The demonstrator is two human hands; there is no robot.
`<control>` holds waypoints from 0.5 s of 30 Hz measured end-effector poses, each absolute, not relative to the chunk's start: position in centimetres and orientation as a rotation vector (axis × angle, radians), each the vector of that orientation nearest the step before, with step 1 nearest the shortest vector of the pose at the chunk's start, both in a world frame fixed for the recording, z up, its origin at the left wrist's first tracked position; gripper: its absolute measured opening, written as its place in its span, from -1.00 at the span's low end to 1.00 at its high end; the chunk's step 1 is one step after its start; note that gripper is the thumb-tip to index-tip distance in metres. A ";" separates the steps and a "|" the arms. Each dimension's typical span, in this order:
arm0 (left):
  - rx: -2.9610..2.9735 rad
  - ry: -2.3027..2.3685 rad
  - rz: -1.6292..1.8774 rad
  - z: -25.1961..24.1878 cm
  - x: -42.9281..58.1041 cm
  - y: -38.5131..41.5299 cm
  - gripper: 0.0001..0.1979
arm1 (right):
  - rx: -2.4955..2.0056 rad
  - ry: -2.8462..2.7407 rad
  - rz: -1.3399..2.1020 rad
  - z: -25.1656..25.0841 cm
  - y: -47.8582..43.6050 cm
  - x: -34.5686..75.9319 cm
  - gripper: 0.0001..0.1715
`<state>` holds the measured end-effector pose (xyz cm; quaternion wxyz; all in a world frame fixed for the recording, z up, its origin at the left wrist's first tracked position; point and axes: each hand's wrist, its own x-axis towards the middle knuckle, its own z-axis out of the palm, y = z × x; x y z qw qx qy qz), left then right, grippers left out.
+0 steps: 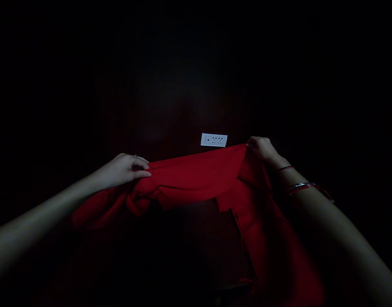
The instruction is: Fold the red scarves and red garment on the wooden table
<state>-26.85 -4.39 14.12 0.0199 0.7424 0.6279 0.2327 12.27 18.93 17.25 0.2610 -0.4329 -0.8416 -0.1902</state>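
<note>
Cloth (196,177), bright red, and it's stretched between two bare hands, its upper edge running just below the white socket plate (214,140)! Look at the left hand (127,167), out below and to the left of the plate: thumb and forefinger pinch that upper edge, the fabric caught between them, and there's a small glint on one finger, perhaps a ring (135,156). Across to the right hand (263,148), right of the plate and a touch lower: fingers bunched together, tips nipping the corner of the cloth, though the thumb's exact place I can't make out in this gloom.

And what a line between them, fairly taut, tilting up toward the right-hand side! Directly below the plate the red panel lies nearly smooth, one tiny pale speck on it. Below and left of the plate it gathers into crumpled folds under the left hand; below and right, a long length drops from the right hand, deep shadow striping it all the way down.

On the right wrist, beyond the plate's lower right: a thin dark band (286,168), a silvery bangle (301,185) and a red cord (324,192) with a loose end. Around the plate, heavy darkness, just a faint haze above it.
</note>
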 end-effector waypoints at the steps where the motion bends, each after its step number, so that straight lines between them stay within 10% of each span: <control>1: 2.248 1.956 0.705 14.4 -27.2 -4.3 -0.65 | -1.165 -2.275 -0.503 17.3 18.7 12.1 -0.79; 15: 1.886 1.970 1.251 13.4 -30.1 -1.8 -0.64 | -1.054 -2.090 -0.403 17.6 17.5 11.8 -0.79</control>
